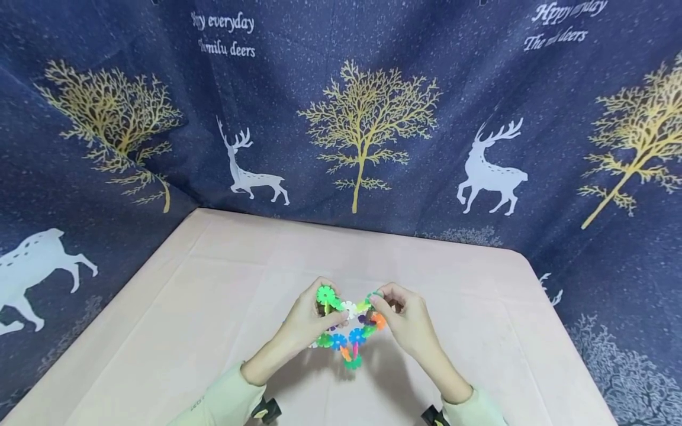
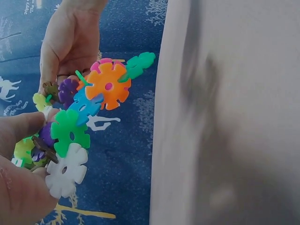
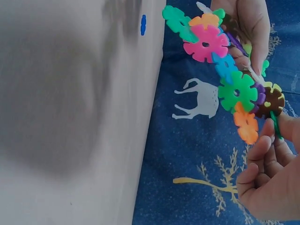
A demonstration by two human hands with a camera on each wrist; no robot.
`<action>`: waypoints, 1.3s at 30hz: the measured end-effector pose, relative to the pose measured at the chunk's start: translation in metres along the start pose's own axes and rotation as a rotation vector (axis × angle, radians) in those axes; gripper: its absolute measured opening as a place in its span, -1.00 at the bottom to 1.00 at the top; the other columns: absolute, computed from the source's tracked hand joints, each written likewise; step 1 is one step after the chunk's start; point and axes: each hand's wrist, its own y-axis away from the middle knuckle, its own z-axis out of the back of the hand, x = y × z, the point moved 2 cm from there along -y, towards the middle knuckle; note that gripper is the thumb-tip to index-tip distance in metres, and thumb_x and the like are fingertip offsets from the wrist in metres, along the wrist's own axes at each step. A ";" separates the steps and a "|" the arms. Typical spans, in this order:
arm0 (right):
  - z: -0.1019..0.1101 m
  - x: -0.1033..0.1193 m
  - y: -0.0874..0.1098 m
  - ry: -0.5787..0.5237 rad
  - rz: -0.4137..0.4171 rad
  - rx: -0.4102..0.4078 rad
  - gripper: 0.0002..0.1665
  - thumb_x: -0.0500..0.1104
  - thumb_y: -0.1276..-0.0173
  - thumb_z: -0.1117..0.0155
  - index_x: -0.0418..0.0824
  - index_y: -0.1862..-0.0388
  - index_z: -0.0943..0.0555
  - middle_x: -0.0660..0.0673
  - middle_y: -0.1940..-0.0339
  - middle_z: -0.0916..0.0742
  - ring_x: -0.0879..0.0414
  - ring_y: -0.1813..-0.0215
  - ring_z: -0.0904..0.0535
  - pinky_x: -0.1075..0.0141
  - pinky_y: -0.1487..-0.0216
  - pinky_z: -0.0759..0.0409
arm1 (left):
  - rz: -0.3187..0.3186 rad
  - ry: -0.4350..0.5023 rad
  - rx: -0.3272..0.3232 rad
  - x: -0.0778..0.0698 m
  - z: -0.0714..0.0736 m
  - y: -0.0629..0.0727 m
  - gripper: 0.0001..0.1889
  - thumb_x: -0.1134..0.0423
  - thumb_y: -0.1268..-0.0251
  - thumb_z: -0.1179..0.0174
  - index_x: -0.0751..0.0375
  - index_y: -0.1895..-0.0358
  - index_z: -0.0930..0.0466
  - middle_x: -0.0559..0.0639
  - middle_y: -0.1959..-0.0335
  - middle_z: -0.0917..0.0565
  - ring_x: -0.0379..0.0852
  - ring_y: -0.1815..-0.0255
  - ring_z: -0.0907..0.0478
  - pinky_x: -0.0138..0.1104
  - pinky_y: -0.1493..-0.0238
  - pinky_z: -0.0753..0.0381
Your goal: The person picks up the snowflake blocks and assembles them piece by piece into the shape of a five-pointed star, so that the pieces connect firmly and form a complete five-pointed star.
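Both hands hold up a linked construction of colourful plastic snowflake building discs above the table. My left hand (image 1: 306,316) grips its left side, with a green disc (image 1: 325,294) at the fingertips and a white disc (image 1: 348,309) by the thumb. My right hand (image 1: 407,316) pinches a green disc (image 3: 275,126) that meets a brown disc (image 3: 272,101) at the construction's upper right. Lower down hang blue discs (image 1: 338,341), an orange disc (image 2: 108,96) and a pink disc (image 3: 206,35). Fingers hide some inner joins.
A pale pink cloth covers the table (image 1: 240,272); shadows of the hands fall on it. Behind stands a dark blue curtain (image 1: 298,77) printed with trees and deer. One small blue piece (image 3: 143,25) shows edge-on against the cloth in the right wrist view.
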 end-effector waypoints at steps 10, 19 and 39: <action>-0.003 0.008 0.005 -0.087 -0.012 -0.133 -0.86 -0.16 -0.38 -0.37 -0.10 0.40 -0.66 -0.01 0.58 -0.64 0.17 0.43 -0.44 0.39 0.36 -0.39 | -0.067 0.044 -0.079 -0.010 -0.004 -0.003 -0.67 0.45 -0.17 -0.37 0.25 0.18 -0.36 0.03 0.41 -0.56 -0.10 0.40 -0.69 -0.30 0.32 -0.69; -0.002 0.008 0.004 -0.185 0.007 -0.136 -0.83 -0.22 -0.35 -0.39 -0.13 0.45 -0.62 -0.02 0.58 -0.63 0.16 0.42 -0.47 0.35 0.32 -0.45 | -0.086 0.003 -0.121 -0.019 -0.003 -0.005 -0.67 0.42 -0.15 -0.41 0.22 0.21 -0.39 -0.02 0.47 -0.51 -0.17 0.48 -0.62 -0.38 0.40 -0.60; -0.002 -0.010 -0.015 -0.071 -0.019 0.005 -0.67 -0.05 -0.61 -0.04 -0.11 0.18 -0.74 0.03 0.16 -0.78 0.00 0.07 -0.61 0.22 0.05 -0.50 | -0.009 -0.008 -0.155 -0.002 0.015 0.004 -0.65 0.39 -0.15 -0.44 0.18 0.13 -0.43 0.03 0.41 -0.53 -0.15 0.48 -0.58 -0.40 0.42 -0.56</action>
